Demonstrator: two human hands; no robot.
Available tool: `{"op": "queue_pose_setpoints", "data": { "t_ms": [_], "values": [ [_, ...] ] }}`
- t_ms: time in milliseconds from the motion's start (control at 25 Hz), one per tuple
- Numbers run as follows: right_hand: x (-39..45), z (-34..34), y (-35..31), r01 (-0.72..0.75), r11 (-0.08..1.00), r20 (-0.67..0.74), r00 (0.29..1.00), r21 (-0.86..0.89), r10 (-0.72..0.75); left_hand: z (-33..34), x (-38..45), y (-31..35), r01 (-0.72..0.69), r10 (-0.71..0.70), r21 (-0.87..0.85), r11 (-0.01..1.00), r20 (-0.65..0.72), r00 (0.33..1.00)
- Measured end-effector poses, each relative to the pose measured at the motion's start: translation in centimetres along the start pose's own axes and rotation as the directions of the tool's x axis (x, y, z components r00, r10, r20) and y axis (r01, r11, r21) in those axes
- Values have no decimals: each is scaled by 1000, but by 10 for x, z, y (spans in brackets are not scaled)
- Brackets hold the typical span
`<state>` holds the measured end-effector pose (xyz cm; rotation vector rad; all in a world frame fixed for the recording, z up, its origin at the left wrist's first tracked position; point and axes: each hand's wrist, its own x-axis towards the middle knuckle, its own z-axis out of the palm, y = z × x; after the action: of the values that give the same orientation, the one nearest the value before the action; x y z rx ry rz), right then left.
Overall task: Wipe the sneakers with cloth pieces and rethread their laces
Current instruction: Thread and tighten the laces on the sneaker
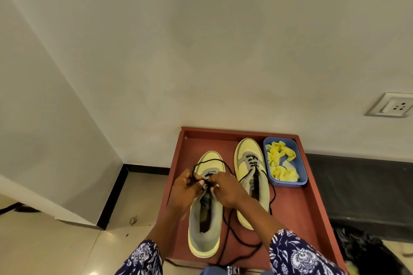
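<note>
Both hands thread a black lace on the left sneaker, on a red-brown tray

Head view: the left hand (186, 187) and the right hand (225, 187) each pinch the black lace (225, 232) over the eyelets of the left sneaker (204, 227); the right sneaker (250, 169) stands just beside it, already partly laced, on the tray (299, 207), with a blue tub (301, 174) of yellow cloth pieces (279, 160) at its far right corner
</note>
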<state>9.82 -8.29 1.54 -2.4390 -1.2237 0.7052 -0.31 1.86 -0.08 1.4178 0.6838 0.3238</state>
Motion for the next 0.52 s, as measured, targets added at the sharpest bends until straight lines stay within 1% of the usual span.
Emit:
{"op": "queue_pose_setpoints", "data": {
  "t_ms": [80,200,320,440,520],
  "values": [
    [2,2,3,-19,1000,-14,1000,7,19,0,1,0,7,-7,-10,1000,3,1000],
    [2,2,9,-68,998,3,998,16,68,0,1,0,15,-15,0,1000,3,1000],
    [-1,1,16,-111,993,-17,994,27,111,-5,5,-5,18,-17,71,997,-19,1000],
    [-5,-6,25,-149,987,-54,988,-57,146,-12,6,-9,56,-50,136,989,-47,998],
    [-10,-12,31,-188,972,-68,981,-138,180,-13,4,-9,102,-97,101,990,-54,994]
  ]
}}
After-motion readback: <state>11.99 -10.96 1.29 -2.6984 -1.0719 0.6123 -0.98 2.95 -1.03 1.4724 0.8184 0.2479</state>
